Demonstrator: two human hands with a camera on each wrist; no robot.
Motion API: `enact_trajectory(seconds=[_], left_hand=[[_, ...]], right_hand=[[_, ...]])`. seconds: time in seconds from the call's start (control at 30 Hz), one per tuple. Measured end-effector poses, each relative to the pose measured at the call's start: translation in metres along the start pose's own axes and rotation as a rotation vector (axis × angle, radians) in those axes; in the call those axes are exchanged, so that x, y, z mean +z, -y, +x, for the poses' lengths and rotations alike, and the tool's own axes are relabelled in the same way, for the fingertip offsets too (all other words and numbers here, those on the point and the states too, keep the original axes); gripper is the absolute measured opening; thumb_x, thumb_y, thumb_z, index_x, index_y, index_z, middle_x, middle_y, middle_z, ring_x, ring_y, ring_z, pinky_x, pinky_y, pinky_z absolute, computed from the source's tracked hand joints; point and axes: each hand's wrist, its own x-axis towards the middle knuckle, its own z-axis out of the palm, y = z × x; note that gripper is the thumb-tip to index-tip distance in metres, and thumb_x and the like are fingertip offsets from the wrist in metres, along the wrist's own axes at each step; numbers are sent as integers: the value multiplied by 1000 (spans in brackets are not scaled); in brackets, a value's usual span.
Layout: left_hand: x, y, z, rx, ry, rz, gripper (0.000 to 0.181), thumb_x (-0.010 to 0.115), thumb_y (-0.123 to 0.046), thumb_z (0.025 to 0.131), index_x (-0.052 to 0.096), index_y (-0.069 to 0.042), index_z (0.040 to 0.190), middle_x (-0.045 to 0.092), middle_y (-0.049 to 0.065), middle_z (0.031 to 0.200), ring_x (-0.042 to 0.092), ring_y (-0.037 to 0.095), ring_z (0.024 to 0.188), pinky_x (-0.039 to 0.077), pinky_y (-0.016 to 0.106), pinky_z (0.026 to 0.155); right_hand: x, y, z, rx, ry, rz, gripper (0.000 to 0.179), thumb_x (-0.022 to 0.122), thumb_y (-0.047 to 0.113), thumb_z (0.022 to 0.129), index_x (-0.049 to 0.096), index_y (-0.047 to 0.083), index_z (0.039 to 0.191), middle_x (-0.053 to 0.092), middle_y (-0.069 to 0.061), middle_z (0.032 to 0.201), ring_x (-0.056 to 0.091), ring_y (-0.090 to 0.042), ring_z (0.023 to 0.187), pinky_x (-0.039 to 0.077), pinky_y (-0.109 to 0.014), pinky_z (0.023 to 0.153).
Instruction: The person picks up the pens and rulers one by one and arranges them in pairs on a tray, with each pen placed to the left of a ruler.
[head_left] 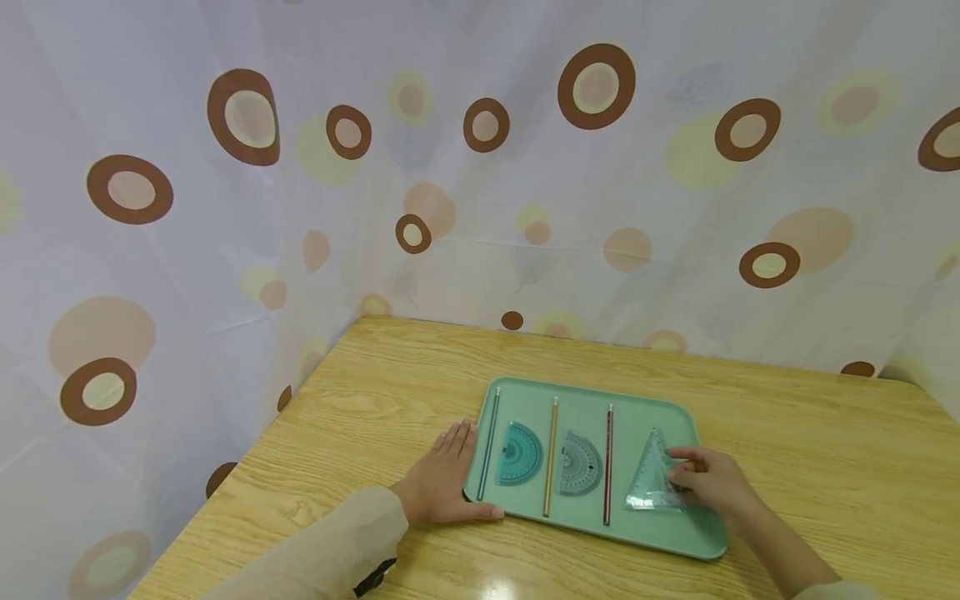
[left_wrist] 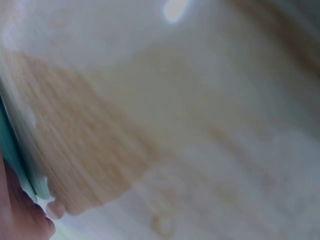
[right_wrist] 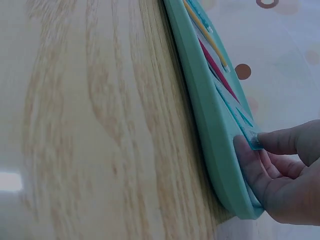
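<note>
A clear set square point(head_left: 652, 479) lies at the right end of a pale green tray point(head_left: 585, 533). My right hand point(head_left: 716, 483) pinches its right side between thumb and fingers, as the right wrist view also shows with the set square's edge point(right_wrist: 242, 120). My left hand point(head_left: 446, 483) lies at the tray's left edge, fingers straight along the rim and thumb stretched over the front left corner. Left of the set square, across the tray, are a red pencil point(head_left: 608, 467), a clear protractor point(head_left: 580, 465), a yellow pencil point(head_left: 551, 458), a teal protractor point(head_left: 520, 454) and a blue pencil point(head_left: 489, 446).
The tray stands on a wood-grain table point(head_left: 360, 400). A white curtain point(head_left: 480, 200) with brown, yellow and pink circles hangs behind the table and along its left side. A bright reflection point(head_left: 497, 590) shows near the table's front.
</note>
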Motion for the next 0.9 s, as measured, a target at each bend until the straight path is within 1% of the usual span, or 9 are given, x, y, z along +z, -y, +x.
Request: enact_trajectory(seconds=[0.2, 0.33, 0.43, 0.6, 0.73, 0.83, 0.9], left_hand=[[2, 1, 0, 1, -6, -4, 110, 47, -72, 79, 9, 5, 147, 8, 23, 154, 8, 33, 144, 17, 42, 117], [3, 2, 1, -3, -4, -1, 110, 48, -73, 79, 9, 4, 147, 8, 23, 154, 8, 32, 144, 17, 42, 117], [4, 4, 2, -5, -3, 3, 111, 47, -74, 78, 9, 4, 147, 8, 23, 154, 8, 32, 144, 17, 42, 117], [5, 6, 2, -8, -6, 8, 111, 46, -75, 78, 9, 4, 148, 7, 23, 154, 8, 32, 144, 18, 42, 117], [4, 5, 0, -13, 1, 2, 111, 46, -75, 78, 9, 4, 148, 8, 23, 154, 8, 33, 144, 18, 43, 117], [3, 6, -1, 4, 5, -1, 111, 44, -76, 78, 10, 4, 147, 8, 23, 154, 8, 33, 144, 17, 43, 117], [2, 8, -1, 17, 0, 11, 112, 41, -78, 78, 10, 4, 147, 7, 23, 154, 8, 33, 144, 16, 43, 117]], right_hand=[[9, 4, -2, -78, -56, -142, 42, 57, 1, 86, 46, -19, 122, 53, 0, 72, 51, -10, 62, 50, -24, 54], [13, 5, -4, -105, -87, -232, 38, 58, 2, 86, 50, -17, 118, 53, -1, 71, 48, -11, 58, 44, -23, 51], [15, 6, -5, -120, -102, -282, 36, 59, 3, 85, 52, -16, 115, 53, -3, 72, 46, -13, 59, 40, -23, 51], [20, 8, -4, -173, -137, -377, 31, 60, 2, 83, 56, -15, 109, 53, -3, 69, 45, -14, 64, 36, -24, 53], [23, 8, -5, -241, -160, -457, 28, 62, -1, 82, 57, -15, 106, 54, -3, 68, 45, -15, 63, 36, -24, 53], [23, 9, -7, -294, -184, -498, 28, 63, -3, 81, 58, -16, 105, 56, -4, 69, 46, -15, 63, 37, -24, 52], [22, 10, -10, -326, -198, -508, 28, 63, -2, 81, 58, -15, 105, 56, -4, 69, 46, -14, 63, 38, -24, 52]])
